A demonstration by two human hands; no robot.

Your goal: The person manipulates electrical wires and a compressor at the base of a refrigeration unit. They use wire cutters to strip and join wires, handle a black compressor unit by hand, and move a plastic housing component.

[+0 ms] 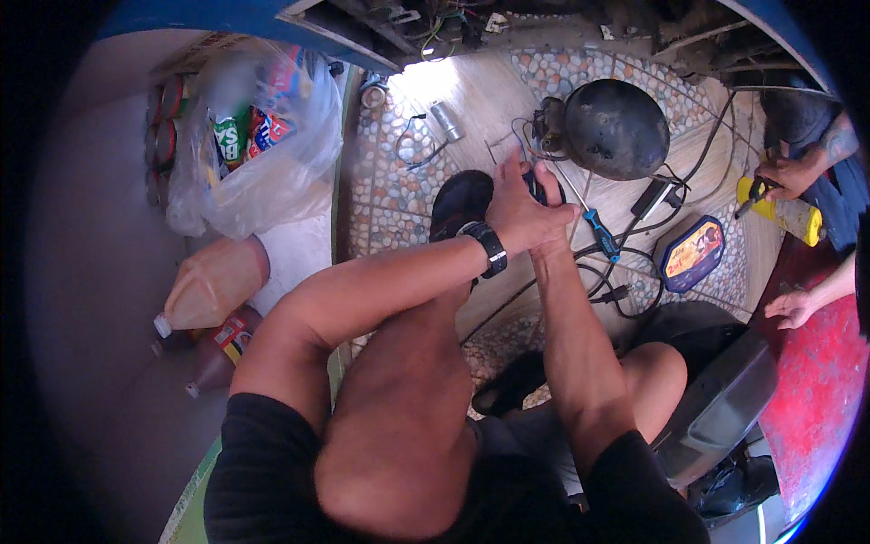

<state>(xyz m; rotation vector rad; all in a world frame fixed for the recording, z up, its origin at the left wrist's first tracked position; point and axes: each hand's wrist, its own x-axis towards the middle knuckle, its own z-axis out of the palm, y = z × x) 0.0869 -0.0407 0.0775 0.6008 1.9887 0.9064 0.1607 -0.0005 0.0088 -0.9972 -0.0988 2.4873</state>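
Observation:
My left hand [517,213] and my right hand [548,213] are closed together around something small, mostly hidden by the fingers. A thin wire [517,134] rises at the fingertips. Just beyond them sits a round black compressor-like housing [616,127] with wiring on its side. A screwdriver with a blue handle [602,238] lies beside my right hand, over looping black cables [614,295]. A silver cylinder [446,122] with leads lies on the pebble-patterned tile floor [390,163] at upper left of my hands, and my dark sandal [451,201] is under them.
An open machine body [489,27] spans the top. Left are bagged packets [240,136] and plastic bottles [213,281]. Right are a power strip [657,198], blue case [693,254], red panel [811,381], another person's hand [788,172] by a yellow container [797,222], and another hand [793,308].

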